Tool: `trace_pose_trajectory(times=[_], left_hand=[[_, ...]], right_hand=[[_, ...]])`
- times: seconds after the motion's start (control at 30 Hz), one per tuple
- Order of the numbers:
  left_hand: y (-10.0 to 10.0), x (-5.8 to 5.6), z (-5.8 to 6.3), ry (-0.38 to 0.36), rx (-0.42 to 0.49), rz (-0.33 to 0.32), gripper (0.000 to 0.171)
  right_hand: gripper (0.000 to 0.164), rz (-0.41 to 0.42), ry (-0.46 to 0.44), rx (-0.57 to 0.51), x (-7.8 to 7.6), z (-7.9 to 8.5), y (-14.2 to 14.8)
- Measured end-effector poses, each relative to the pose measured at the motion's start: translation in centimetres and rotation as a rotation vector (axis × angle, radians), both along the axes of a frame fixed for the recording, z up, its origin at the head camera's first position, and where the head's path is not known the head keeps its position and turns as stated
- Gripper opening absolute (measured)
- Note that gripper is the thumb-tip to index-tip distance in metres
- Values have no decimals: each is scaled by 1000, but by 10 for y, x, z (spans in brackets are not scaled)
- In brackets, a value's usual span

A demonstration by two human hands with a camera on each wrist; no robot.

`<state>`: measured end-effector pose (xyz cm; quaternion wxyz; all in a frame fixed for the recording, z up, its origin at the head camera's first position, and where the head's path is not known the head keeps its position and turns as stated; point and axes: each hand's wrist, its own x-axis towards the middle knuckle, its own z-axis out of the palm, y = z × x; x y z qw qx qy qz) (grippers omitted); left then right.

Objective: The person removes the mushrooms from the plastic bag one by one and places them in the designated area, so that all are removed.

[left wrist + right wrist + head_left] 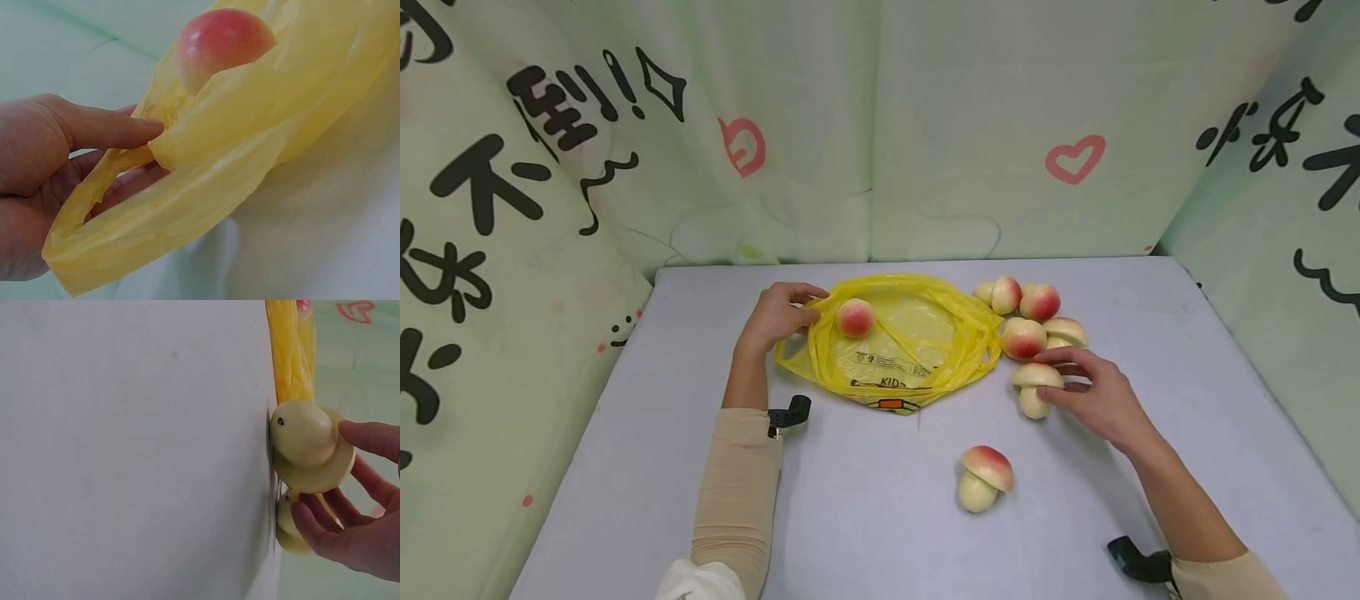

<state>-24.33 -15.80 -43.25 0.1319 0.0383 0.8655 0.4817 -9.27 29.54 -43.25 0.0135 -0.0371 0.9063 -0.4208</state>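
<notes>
A thin yellow plastic bag [891, 346] lies spread on the table, its mouth upward. My left hand [778, 315] pinches the bag's left edge between thumb and fingers; the left wrist view shows the bag's handle loop [94, 194] hanging by the fingers. Inside the bag, near that edge, sits a toy mushroom with a red-pink cap [856, 318]; the rest of it is hidden. With thumb and fingers my right hand [1093, 396] grips a cream toy mushroom [1036, 390] at its cap, right of the bag. Its stem [303, 433] shows large in the right wrist view.
Several more toy mushrooms [1040, 302] cluster at the bag's right side, just beyond my right hand. One more toy mushroom [985, 478] lies nearer on the white table [865, 500]. Patterned curtains [955, 125] stand behind the table and along both sides.
</notes>
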Motion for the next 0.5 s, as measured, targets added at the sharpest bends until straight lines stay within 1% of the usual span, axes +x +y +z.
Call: trace_pose_trajectory(times=[0.2, 0.3, 0.4, 0.5], left_hand=[[1, -1, -1, -6, -1, 0, 33], [0, -1, -1, -6, 5, -2, 33], [1, -1, -1, -6, 9, -2, 33], [1, 0, -1, -3, 9, -3, 33]], right_hand=[[42, -47, 66, 51, 6, 5, -4], [41, -62, 100, 53, 9, 9, -8], [40, -64, 154, 34, 12, 12, -15], [40, -29, 215, -18, 16, 14, -21]])
